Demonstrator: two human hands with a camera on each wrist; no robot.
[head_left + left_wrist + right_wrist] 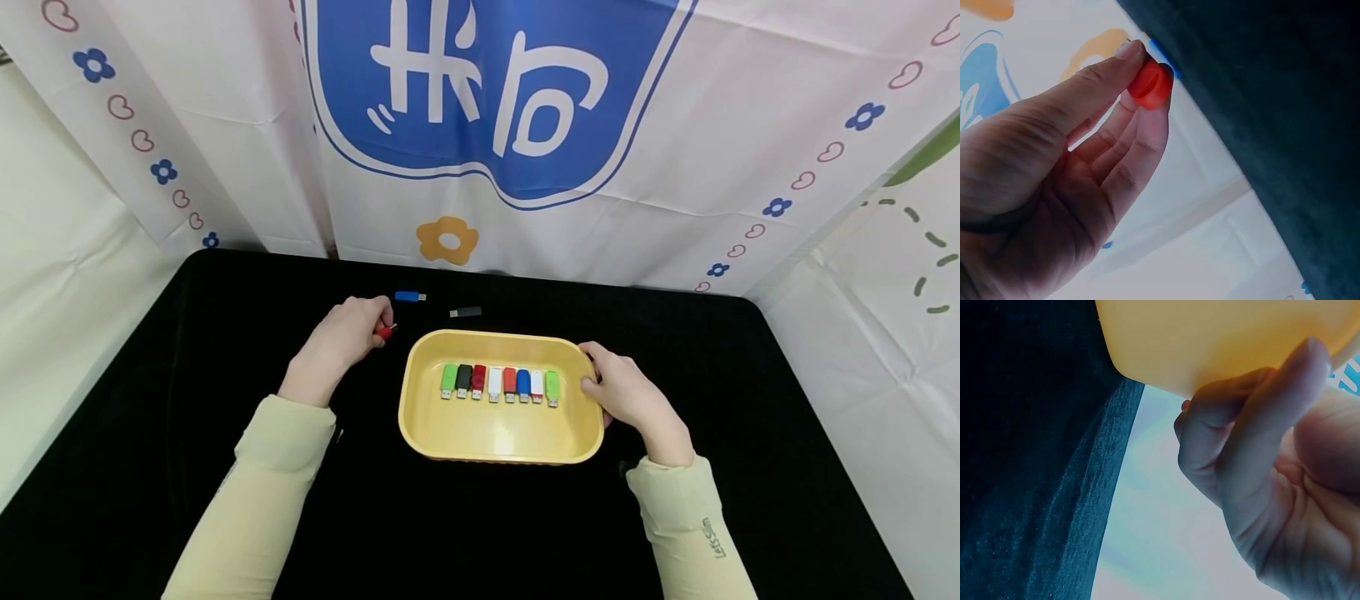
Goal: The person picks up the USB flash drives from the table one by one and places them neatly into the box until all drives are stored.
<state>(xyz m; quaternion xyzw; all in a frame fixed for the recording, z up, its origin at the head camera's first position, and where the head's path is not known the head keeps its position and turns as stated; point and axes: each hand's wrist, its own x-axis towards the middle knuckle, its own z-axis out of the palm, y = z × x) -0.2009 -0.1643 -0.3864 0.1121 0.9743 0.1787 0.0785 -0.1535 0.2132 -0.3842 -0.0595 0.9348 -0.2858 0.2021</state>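
A red USB stick (pixel 1151 86) is pinched between the thumb and fingers of my left hand (pixel 345 337), left of a yellow plastic tray (pixel 501 446); in the head view its metal tip points right. My right hand (pixel 626 387) grips the tray's right rim, thumb on the inner side and fingers outside; the right wrist view shows the fingers bent against the tray wall (pixel 1210 337). Inside the tray several USB sticks stand in a row, among them a green one (pixel 448 379), a white one (pixel 495 383) and a blue one (pixel 523 383), metal plugs toward me.
Beyond the tray, a blue USB stick (pixel 407 296) and a dark grey one (pixel 467 312) lie on the black cloth-covered table (pixel 450 533). A white printed curtain (pixel 562 237) hangs along the table's far edge, with more white sheeting at both sides.
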